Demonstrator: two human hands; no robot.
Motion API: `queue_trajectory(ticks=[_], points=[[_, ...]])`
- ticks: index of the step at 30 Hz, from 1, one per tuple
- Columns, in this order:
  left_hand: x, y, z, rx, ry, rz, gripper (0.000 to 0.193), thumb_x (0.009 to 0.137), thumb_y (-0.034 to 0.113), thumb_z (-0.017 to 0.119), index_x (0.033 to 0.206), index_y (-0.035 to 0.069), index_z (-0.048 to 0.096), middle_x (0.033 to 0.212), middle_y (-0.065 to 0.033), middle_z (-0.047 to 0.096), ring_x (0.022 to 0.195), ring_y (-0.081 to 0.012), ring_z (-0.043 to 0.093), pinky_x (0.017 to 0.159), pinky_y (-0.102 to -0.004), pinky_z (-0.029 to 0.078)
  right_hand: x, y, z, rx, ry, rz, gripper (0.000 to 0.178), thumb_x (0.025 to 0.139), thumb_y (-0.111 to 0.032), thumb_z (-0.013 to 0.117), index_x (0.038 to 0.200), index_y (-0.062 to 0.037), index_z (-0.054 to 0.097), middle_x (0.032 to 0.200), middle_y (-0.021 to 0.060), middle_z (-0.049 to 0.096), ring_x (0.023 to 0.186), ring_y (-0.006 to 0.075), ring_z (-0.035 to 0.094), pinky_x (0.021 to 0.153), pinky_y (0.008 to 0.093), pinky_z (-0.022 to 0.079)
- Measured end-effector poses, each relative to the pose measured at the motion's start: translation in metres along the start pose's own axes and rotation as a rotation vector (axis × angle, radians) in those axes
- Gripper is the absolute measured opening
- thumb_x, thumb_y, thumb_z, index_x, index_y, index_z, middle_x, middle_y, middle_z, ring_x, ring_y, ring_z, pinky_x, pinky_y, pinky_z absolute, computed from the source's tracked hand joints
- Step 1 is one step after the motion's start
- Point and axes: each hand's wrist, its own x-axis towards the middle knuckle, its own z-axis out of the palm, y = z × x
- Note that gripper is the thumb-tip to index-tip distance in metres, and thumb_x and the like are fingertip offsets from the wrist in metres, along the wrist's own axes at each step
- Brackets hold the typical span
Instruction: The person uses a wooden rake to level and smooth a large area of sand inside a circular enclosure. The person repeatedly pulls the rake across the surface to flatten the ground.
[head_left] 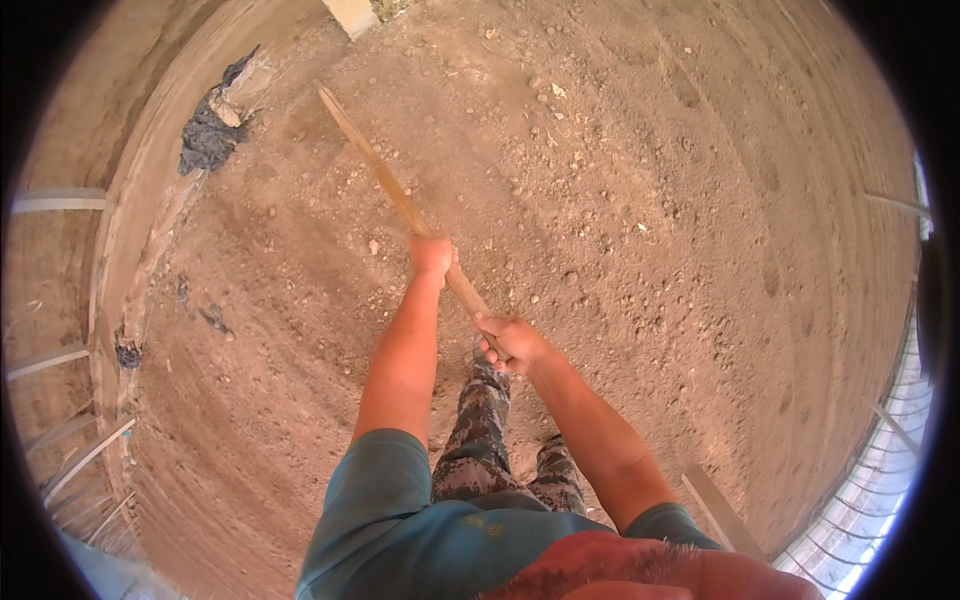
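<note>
A long wooden pole [382, 176] slants across the bare brown soil, from near my body toward the far left. My left hand [432, 256] is wrapped around it at about mid-length. Closer to me, my right hand [512, 343] grips its near end, the fingers curled round the wood. The far end of the pole reaches the ground; whether it carries a tool head cannot be made out. Below my hands are my camouflage trousers [475, 440], with the feet mostly hidden.
Torn black plastic [210, 135] lies along the earth bank at the left. A pale post [352, 14] stands at the far edge, another [722, 512] near my right side. Small clods and stones dot the soil; curved ribs line the right wall.
</note>
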Motion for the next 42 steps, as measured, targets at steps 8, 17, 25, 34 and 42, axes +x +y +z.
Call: queue_trajectory(ticks=[8, 17, 25, 34, 42], points=[[-0.126, -0.090, 0.041, -0.100, -0.062, -0.091, 0.037, 0.102, 0.010, 0.073, 0.128, 0.002, 0.048, 0.090, -0.0115, 0.061, 0.059, -0.0215, 0.062, 0.051, -0.0432, 0.057, -0.095, 0.096, -0.052, -0.104, 0.159, 0.046, 0.038, 0.113, -0.038, 0.069, 0.119, -0.0020, 0.063, 0.075, 0.0007, 0.061, 0.053, 0.0101, 0.054, 0.042, 0.0297, 0.040], [-0.117, -0.161, 0.032, -0.311, -0.059, -0.393, 0.027, 0.101, 0.018, 0.082, 0.090, 0.009, 0.059, 0.075, -0.0044, 0.060, 0.064, -0.0202, 0.062, 0.058, -0.0405, 0.053, -0.191, 0.254, -0.116, -0.765, 0.384, -0.133, 0.051, 0.097, -0.047, 0.079, 0.127, -0.0073, 0.069, 0.086, 0.0170, 0.076, 0.065, 0.0304, 0.073, 0.063, 0.0480, 0.059], [-0.156, -0.106, 0.056, -0.766, -0.417, -0.503, 0.039, 0.107, 0.049, 0.075, 0.095, 0.016, 0.059, 0.084, -0.0006, 0.063, 0.079, -0.0171, 0.062, 0.073, -0.0379, 0.054, -0.172, 0.278, -0.157, -1.206, 0.994, -0.422, 0.046, 0.095, -0.045, 0.077, 0.127, -0.0133, 0.069, 0.095, 0.0219, 0.078, 0.094, 0.0413, 0.078, 0.080, 0.0543, 0.063], [-0.051, -0.055, 0.045, -0.359, -0.087, -0.106, 0.018, 0.110, 0.024, 0.071, 0.105, 0.009, 0.062, 0.085, -0.0037, 0.063, 0.073, -0.0176, 0.062, 0.068, -0.0398, 0.057, -0.085, 0.042, -0.056, -1.140, 0.477, -0.201, 0.035, 0.100, -0.028, 0.071, 0.124, -0.0035, 0.066, 0.112, 0.0260, 0.080, 0.104, 0.0460, 0.078, 0.094, 0.0554, 0.062], [-0.060, -0.129, 0.055, 0.014, 0.075, -0.038, 0.025, 0.098, 0.010, 0.083, 0.109, 0.002, 0.062, 0.083, -0.0061, 0.063, 0.059, -0.0190, 0.060, 0.052, -0.0392, 0.053, -0.111, 0.137, -0.088, -1.118, 0.454, -0.155, 0.039, 0.100, -0.025, 0.071, 0.130, -0.0013, 0.060, 0.111, 0.0286, 0.079, 0.105, 0.0463, 0.079, 0.094, 0.0557, 0.063]])
